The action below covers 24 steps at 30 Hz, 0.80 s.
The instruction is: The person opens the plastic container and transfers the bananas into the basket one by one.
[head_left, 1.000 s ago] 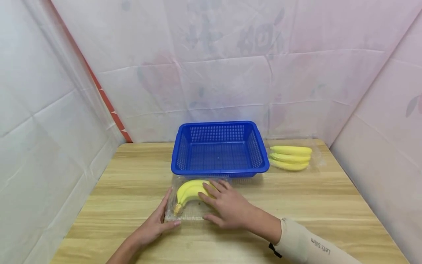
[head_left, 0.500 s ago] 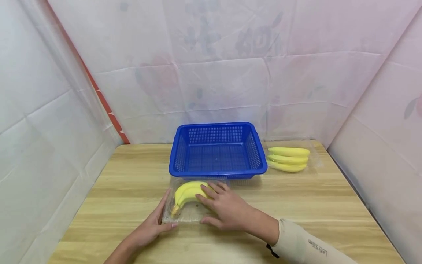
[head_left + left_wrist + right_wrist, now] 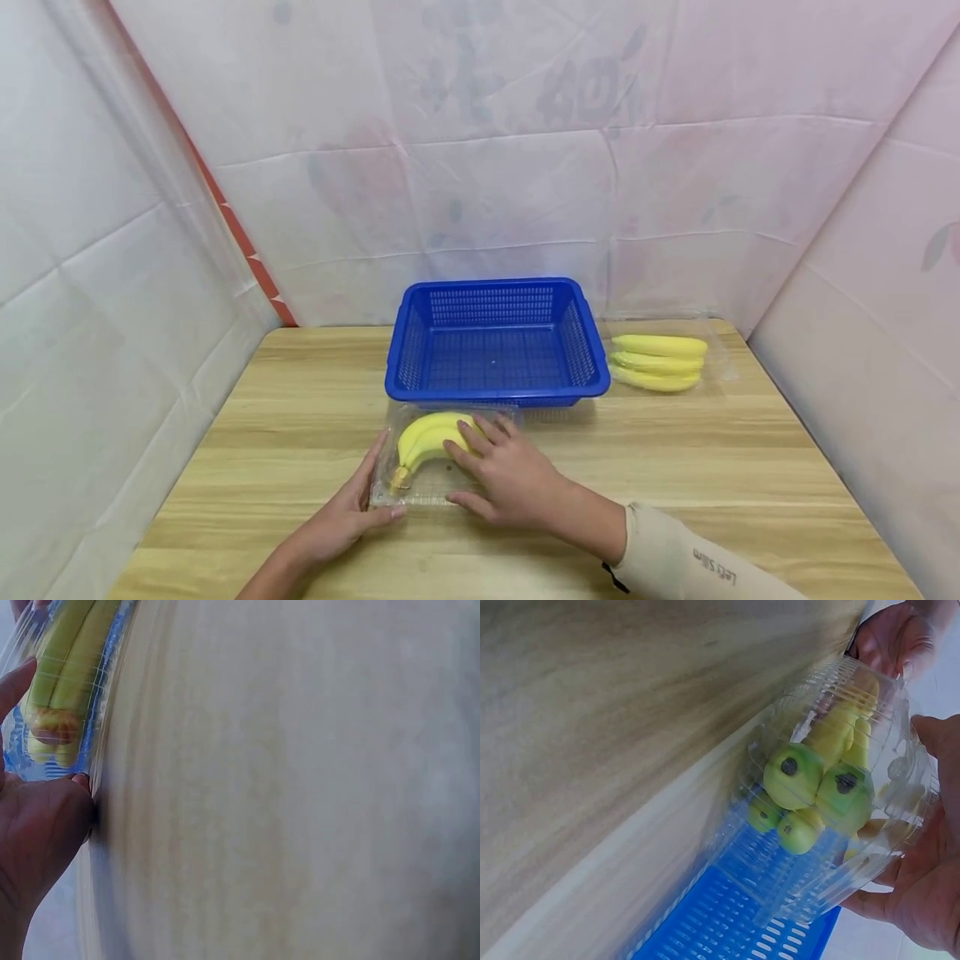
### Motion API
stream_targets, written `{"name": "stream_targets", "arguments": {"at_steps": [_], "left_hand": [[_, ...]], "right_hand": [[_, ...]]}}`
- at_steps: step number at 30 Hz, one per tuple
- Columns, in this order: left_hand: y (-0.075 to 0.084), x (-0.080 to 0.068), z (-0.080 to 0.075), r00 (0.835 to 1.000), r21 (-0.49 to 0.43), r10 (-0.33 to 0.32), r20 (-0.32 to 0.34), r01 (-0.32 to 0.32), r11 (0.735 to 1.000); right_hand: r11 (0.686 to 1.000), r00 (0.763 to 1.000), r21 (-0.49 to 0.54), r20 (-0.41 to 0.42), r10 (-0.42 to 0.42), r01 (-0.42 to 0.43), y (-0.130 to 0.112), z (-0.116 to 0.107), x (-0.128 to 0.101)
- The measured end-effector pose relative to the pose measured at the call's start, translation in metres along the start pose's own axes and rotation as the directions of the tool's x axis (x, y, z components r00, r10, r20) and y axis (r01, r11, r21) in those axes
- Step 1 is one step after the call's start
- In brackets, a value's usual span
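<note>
A: Where is the clear box (image 3: 442, 462) of bananas (image 3: 429, 437) found?

B: It is seen on the wooden table (image 3: 735, 467), just in front of the blue basket (image 3: 497, 343), its long axis running left to right. It is held at both ends: the left hand (image 3: 347, 515) is pressed against its left edge, thumb along the near rim, and the right hand (image 3: 510, 475) is laid over the lid, fingers curled around the right end.

A: And what is found around it?

B: The basket wall lies directly behind. A second pack of bananas (image 3: 660, 361) is set to the basket's right, well apart.
</note>
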<state>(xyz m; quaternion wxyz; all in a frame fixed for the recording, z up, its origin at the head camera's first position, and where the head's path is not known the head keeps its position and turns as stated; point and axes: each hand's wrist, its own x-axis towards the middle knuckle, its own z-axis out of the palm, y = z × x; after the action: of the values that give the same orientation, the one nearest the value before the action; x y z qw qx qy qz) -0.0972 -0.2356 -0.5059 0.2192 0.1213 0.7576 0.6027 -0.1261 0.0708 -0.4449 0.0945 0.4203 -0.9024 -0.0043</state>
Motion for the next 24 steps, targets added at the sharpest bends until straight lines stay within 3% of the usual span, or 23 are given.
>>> {"name": "stream_targets", "arguments": {"at_steps": [15, 24], "left_hand": [[0.0005, -0.0013, 0.0007, 1.0, -0.006, 0.004, 0.008, -0.004, 1.0], [0.0032, -0.0008, 0.0012, 0.999, 0.0, -0.036, 0.019, 0.036, 0.999]], "right_hand": [[1.0, 0.999, -0.001, -0.047, -0.007, 0.007, -0.0036, 0.0072, -0.0022], [0.999, 0.998, -0.034, -0.057, -0.006, 0.004, -0.0051, 0.0094, 0.0]]}}
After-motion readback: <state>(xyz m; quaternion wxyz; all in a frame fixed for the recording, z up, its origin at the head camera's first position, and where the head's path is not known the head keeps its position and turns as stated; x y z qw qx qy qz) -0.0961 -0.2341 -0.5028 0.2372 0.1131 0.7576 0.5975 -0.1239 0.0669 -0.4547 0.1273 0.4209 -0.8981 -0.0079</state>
